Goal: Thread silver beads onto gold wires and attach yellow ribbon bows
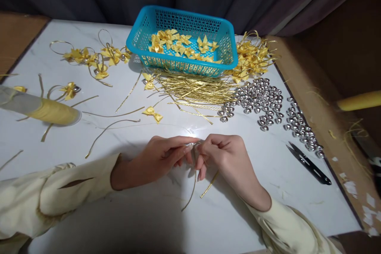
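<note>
My left hand (pixel 162 156) and my right hand (pixel 224 152) meet at the middle of the table, thumbs and fingertips pinched together. Between them they hold a thin gold cord (pixel 193 194), whose two ends hang down below the fingers. Something small and silvery shows at the fingertips, mostly hidden. Just beyond my left hand lies a yellow satin bow (pixel 152 114). A heap of cut gold cords (pixel 199 89) lies farther back, beside many silver bells or beads (pixel 258 95).
A blue basket (pixel 183 60) of yellow bows stands at the back. Finished-looking bows with loops (pixel 251 55) lie behind right, others (pixel 86 56) at left. Black snips (pixel 309 163) lie right. A yellow-wrapped spool (pixel 56 111) is at left, on the white table (pixel 119 222).
</note>
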The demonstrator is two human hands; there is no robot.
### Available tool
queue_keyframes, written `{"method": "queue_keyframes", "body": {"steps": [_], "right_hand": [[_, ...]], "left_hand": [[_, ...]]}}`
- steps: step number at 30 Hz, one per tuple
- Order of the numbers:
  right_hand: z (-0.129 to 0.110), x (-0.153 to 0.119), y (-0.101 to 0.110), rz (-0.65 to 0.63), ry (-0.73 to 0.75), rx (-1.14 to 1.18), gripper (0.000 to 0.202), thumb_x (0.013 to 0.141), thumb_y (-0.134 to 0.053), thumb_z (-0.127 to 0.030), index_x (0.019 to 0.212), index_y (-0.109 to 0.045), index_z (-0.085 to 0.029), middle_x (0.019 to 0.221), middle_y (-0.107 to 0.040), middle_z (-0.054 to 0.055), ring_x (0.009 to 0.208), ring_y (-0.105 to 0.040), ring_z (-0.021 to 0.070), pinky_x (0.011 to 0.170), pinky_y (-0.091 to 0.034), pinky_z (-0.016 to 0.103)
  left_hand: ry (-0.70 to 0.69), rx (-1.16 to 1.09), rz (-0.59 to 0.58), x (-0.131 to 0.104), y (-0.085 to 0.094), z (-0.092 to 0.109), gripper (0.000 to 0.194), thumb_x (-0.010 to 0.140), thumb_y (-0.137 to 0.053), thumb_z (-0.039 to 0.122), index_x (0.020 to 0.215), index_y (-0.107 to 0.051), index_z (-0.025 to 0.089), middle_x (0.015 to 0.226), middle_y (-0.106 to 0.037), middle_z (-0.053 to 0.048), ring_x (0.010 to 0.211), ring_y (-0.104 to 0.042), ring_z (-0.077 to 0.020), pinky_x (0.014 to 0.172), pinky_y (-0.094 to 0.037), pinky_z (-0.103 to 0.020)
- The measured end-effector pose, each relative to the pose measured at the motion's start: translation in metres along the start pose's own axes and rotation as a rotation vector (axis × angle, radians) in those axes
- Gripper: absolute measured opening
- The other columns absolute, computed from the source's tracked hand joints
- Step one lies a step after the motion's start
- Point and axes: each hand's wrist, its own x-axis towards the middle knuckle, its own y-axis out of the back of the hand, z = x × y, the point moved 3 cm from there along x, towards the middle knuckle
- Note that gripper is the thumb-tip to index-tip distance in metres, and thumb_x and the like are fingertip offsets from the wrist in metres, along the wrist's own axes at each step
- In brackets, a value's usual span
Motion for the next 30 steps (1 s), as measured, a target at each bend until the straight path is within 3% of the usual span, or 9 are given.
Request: {"method": "queue_keyframes", "body": {"steps": [8, 18, 30], "right_hand": [[0.0010, 0.0003, -0.0007, 0.013, 0.019, 0.014, 0.022, 0.065, -0.046, -0.013, 0.043, -0.047, -0.017, 0.041, -0.059, -0.001, 0.032, -0.057, 0.0142, 0.042, -0.043, 0.023], [0.0000, -0.0009, 0.0009, 0.050, 0.045, -0.025, 0.023, 0.065, -0.046, -0.012, 0.043, -0.048, -0.017, 0.042, -0.060, 0.000, 0.033, -0.057, 0.0133, 0.043, -0.044, 0.022], [0.0033, -0.0009, 0.0001, 0.025, 0.052, -0.025, 0.023, 0.065, -0.045, -0.011, 0.043, -0.046, -0.018, 0.041, -0.059, -0.001, 0.033, -0.058, 0.0142, 0.044, -0.044, 0.023]], "left_hand": [[-0.049, -0.012, 0.026, 0.0007, 0.0001, -0.0003, 0.028, 0.093, -0.044, 0.018, 0.114, -0.061, 0.011, 0.066, -0.067, -0.001, 0.052, -0.052, -0.0078, 0.050, -0.044, -0.017], [0.003, -0.050, 0.016, 0.0008, 0.0008, -0.0003, 0.031, 0.095, -0.044, 0.029, 0.112, -0.063, 0.012, 0.066, -0.066, -0.002, 0.052, -0.053, -0.0091, 0.050, -0.045, -0.019], [-0.007, -0.085, 0.013, 0.0005, -0.0001, -0.0008, 0.028, 0.094, -0.044, 0.022, 0.112, -0.063, 0.011, 0.066, -0.066, -0.002, 0.053, -0.052, -0.0085, 0.052, -0.046, -0.018]]}}
